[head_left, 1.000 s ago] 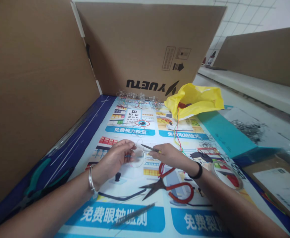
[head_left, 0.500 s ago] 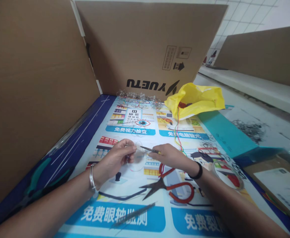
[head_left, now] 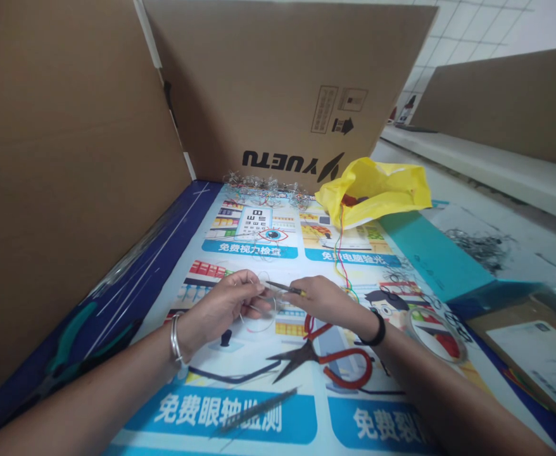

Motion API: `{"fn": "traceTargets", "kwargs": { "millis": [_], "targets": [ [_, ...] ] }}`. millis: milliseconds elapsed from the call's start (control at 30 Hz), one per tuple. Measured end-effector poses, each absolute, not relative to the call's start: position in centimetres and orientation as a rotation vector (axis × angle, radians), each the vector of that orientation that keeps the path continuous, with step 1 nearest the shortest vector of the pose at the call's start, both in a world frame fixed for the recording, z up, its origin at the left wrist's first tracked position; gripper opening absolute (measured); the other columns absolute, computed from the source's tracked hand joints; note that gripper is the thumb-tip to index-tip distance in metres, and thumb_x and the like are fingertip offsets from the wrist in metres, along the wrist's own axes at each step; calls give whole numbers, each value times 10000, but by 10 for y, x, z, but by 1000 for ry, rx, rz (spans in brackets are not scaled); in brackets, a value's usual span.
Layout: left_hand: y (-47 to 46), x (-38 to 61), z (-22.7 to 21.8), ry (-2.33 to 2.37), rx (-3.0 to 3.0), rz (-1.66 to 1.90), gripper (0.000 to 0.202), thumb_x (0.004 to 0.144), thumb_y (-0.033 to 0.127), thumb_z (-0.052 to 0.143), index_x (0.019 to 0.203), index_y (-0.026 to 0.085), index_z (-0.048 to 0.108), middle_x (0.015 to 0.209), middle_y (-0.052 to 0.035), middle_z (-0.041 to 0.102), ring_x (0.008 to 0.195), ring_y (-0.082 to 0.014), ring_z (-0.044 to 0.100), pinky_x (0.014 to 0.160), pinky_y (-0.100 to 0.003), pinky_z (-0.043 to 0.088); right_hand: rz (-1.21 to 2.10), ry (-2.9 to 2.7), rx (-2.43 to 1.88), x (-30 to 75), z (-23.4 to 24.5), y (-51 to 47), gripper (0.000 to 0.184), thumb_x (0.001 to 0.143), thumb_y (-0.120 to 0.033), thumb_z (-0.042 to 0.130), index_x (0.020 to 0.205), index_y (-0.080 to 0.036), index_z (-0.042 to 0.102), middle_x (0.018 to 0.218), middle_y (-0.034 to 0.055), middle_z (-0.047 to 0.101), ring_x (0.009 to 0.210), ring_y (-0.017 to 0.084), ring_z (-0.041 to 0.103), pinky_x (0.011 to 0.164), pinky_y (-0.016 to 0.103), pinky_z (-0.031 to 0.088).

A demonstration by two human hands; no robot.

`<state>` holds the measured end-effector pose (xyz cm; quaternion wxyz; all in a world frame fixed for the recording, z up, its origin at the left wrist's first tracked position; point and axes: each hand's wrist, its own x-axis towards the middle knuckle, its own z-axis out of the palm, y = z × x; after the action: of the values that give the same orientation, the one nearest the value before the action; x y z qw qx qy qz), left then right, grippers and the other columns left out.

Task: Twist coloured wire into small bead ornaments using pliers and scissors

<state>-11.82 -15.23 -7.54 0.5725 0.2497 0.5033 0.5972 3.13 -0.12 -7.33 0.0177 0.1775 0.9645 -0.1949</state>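
Note:
My left hand point(head_left: 225, 301) pinches a thin wire loop point(head_left: 275, 311) between thumb and index finger, its lower fingers partly stretched out behind the loop. From the right, my right hand point(head_left: 328, 301) grips slim needle-nose pliers point(head_left: 282, 287) with a bit of yellow handle showing. Their dark tip points left and lies at or very near the wire by my left fingertips; whether it bites the wire is too small to tell. Just below my hands lie red-handled scissors point(head_left: 306, 356), blades toward the left.
Tangled wire pieces point(head_left: 268, 187) lie along the cardboard wall point(head_left: 259, 82). A yellow bag point(head_left: 387, 190) spills coloured cords. Teal-handled pliers point(head_left: 73, 342) lie at left, a round clear dish point(head_left: 437, 335) at right. A dark bundle of thin rods point(head_left: 259, 408) lies in front.
The lower fingers of my left hand have stretched out to the right, and the wire loop has shifted slightly. The pliers' tip has dipped a little. The scissors stay put.

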Motion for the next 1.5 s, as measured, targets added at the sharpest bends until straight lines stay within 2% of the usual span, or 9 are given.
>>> {"fn": "traceTargets", "kwargs": {
  "millis": [200,467,700,1133,1333,1500],
  "targets": [
    [-153,-117,-73,1137,581,1420,181,782,214,635,760,162,464,809,-53,671,689,-141,665,559,-194,480,-492,2975,613,29,-74,-5,373,894,-463,379,795,-198,624,722,20,642,643,129,545,516,230,232],
    [-151,-114,-72,1186,543,1448,108,772,155,629,796,137,526,792,-53,672,685,-118,653,591,-187,492,-322,2960,703,27,-73,-10,363,904,-455,360,854,-212,625,826,30,673,749,162,598,544,241,266],
    [-151,-114,-75,1194,549,1493,116,762,168,630,798,135,524,795,-70,674,707,-142,659,635,-225,498,-312,2978,717,26,-78,-11,406,908,-483,335,827,-212,627,808,25,675,735,163,607,537,249,263],
    [-151,-110,-69,1235,587,1528,132,725,184,647,746,143,523,718,-43,667,634,-120,627,592,-218,467,-359,2966,787,24,-79,-16,410,904,-490,322,836,-214,617,793,32,670,724,170,601,520,248,250],
    [-149,-111,-73,1299,590,1541,89,753,189,613,761,141,538,698,-40,659,640,-129,630,597,-233,471,-324,2968,792,25,-79,-16,382,910,-476,324,884,-212,599,846,41,660,769,177,601,556,250,284],
    [-148,-112,-74,1439,567,1578,103,744,208,617,754,148,534,725,-48,672,649,-138,635,602,-247,481,-221,2996,783,27,-78,-15,349,903,-455,366,914,-185,587,913,77,627,852,187,573,648,254,336]
  ]
}}
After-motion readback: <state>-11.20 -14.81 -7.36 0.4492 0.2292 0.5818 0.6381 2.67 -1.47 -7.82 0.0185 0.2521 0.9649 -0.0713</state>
